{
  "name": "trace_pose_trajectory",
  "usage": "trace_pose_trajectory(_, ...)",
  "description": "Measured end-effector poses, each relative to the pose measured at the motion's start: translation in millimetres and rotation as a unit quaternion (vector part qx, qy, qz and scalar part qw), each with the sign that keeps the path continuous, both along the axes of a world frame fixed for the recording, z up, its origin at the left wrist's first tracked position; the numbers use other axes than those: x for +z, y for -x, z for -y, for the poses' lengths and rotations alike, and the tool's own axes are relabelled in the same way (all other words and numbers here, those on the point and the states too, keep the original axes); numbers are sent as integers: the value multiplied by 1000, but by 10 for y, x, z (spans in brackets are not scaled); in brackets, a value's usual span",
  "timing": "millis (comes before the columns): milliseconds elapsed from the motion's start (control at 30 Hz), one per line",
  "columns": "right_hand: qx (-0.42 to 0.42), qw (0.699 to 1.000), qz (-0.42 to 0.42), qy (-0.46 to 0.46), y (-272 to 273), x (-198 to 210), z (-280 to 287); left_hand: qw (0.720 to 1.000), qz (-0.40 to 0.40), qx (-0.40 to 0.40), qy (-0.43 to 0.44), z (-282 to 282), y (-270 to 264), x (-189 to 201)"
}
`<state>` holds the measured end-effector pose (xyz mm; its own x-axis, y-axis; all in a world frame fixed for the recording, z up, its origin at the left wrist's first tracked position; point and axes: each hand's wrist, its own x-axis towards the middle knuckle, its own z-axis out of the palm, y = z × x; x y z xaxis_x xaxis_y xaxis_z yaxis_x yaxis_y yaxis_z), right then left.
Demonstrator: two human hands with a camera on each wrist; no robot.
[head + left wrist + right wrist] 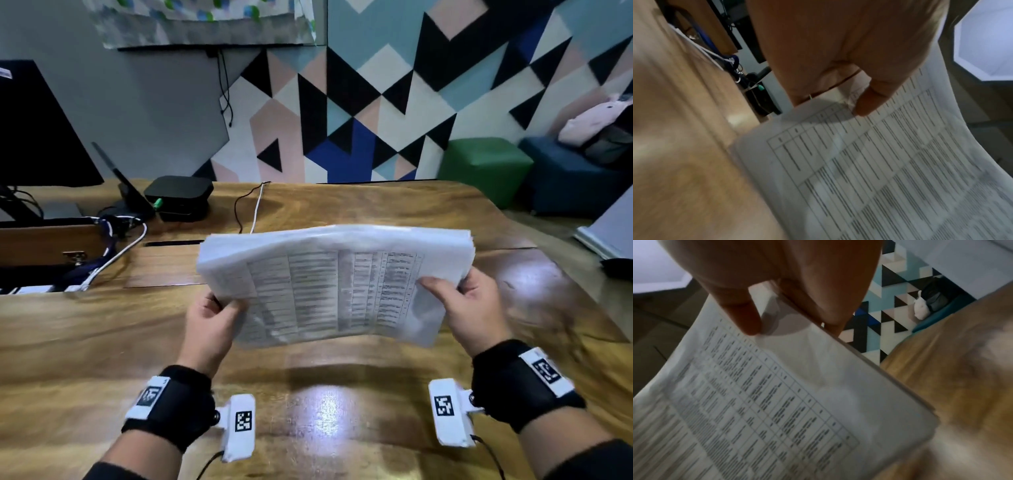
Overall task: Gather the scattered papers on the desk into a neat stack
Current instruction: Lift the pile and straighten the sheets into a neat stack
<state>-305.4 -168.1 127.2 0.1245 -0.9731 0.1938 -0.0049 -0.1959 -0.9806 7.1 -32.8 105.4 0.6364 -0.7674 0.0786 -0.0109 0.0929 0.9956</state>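
Above the desk [342,394] the paper stack [335,284] hangs bowed between both hands, clear of the wood; the left hand [209,329] and right hand [472,308] each pinch a side edge, thumb on top, fingers beneath. I judge a loosened pinch could let sheets slide out and fan; the far right corner already looks slightly splayed. The top sheet carries a printed table; its text is too blurred to read.

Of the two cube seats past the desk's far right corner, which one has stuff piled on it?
The dark blue seat, the one further right. A pink plush and dark items lie on it; the green seat beside it has a bare top.
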Motion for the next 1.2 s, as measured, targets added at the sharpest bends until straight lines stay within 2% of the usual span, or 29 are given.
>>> trace_pose_trajectory(100,-58,997,-28,-41,-46,-393,-146,997,-7,72,-33,-6,204,-334)
trace_pose_trajectory(233,-128,988,8,-89,-194,-722,-328,986,-45,142,-75,67,324,-707)
trace_pose_trajectory(333,-147,986,0,-83,-241,-651,-315,984,-38,169,-47,131,296,-689)
trace_pose_trajectory(500,-171,983,48,-36,-205,-505,-291,984,-17,176,38,105,218,-526)
trace_pose_trajectory(567,-174,983,29,-46,-202,-621,-334,982,-33,183,25,83,295,-598)
trace_pose_trajectory(667,-154,982,-9,-111,-205,-813,-412,981,-45,187,-31,49,400,-674)
trace_pose_trajectory(767,-161,981,-31,-108,-141,-718,-334,986,32,156,-46,165,290,-415)
trace_pose_trajectory(833,-172,982,-61,-54,-106,-514,-262,985,111,129,-19,273,194,-104)
trace_pose_trajectory(900,-165,977,-129,41,-104,-247,-233,979,182,87,-10,388,126,173)
trace_pose_trajectory(967,-70,969,-211,107,-204,74,-273,966,257,28,-22,489,128,384)
trace_pose_trajectory(1033,71,952,-282,97,-370,272,-332,934,356,-11,-38,557,224,557)
trace_pose_trajectory(1067,118,946,-291,85,-449,300,-333,915,400,-24,-48,563,311,649)
trace_pose_trajectory(1133,154,953,-255,62,-531,291,-308,888,455,-33,-61,566,480,790)
trace_pose_trajectory(1200,158,968,-192,28,-530,297,-287,883,467,-45,-28,533,591,892)
